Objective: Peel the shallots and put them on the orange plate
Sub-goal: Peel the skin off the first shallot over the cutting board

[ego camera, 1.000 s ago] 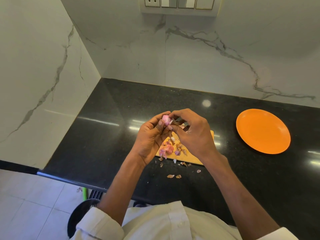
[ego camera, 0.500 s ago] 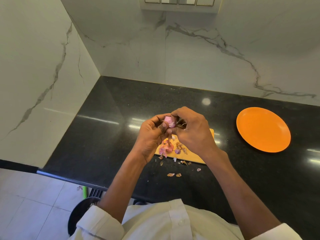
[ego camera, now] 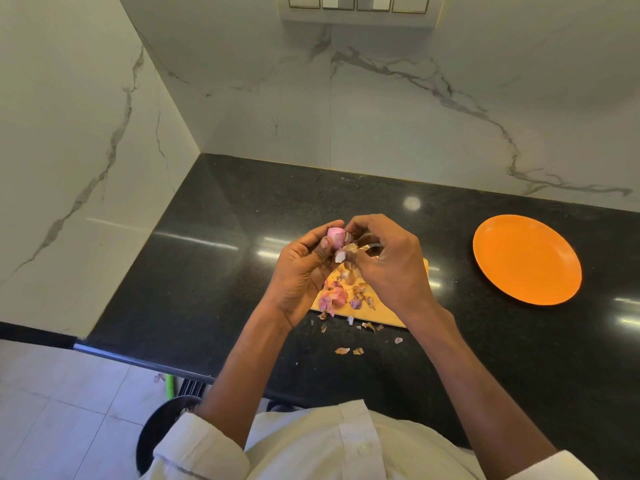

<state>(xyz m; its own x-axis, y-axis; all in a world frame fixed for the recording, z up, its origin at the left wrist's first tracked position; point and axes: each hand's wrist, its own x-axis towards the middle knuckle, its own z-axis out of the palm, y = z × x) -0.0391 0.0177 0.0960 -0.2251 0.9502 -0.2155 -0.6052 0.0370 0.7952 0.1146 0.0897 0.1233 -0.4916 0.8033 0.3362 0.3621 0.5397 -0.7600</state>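
Note:
A pink shallot [ego camera: 335, 236] is held above the wooden cutting board [ego camera: 388, 315]; my left hand [ego camera: 301, 271] grips it between thumb and fingers. My right hand [ego camera: 388, 261] pinches a flap of loose skin [ego camera: 341, 256] that hangs off the shallot's lower side. Something thin and metallic shows inside the right hand's curled fingers; I cannot tell what it is. The orange plate [ego camera: 526, 259] lies to the right on the black counter, with nothing on it.
Pink and brown peel scraps [ego camera: 334, 297] are heaped on the board, and more scraps [ego camera: 348, 350] lie on the counter [ego camera: 214, 271] in front of it. Marble walls close the back and left. A dark round bin [ego camera: 156, 434] stands on the floor below the counter's edge.
Both hands stay together over the board. The right hand has pulled a strip of skin down off the shallot, baring more of its pink top.

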